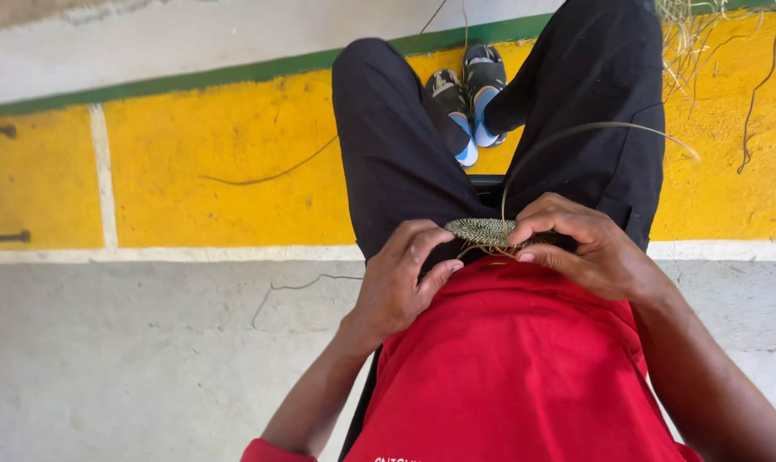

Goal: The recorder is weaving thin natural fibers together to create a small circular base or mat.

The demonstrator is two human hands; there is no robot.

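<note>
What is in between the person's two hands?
In the head view, a small round woven disc sits between the left hand and the right hand; both hands pinch its edges.

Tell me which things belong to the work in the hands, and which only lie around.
In hand: small woven disc, long loop of fibre, left hand, right hand.
Lying about: loose strands on the yellow floor, dry fibre heap.
</note>
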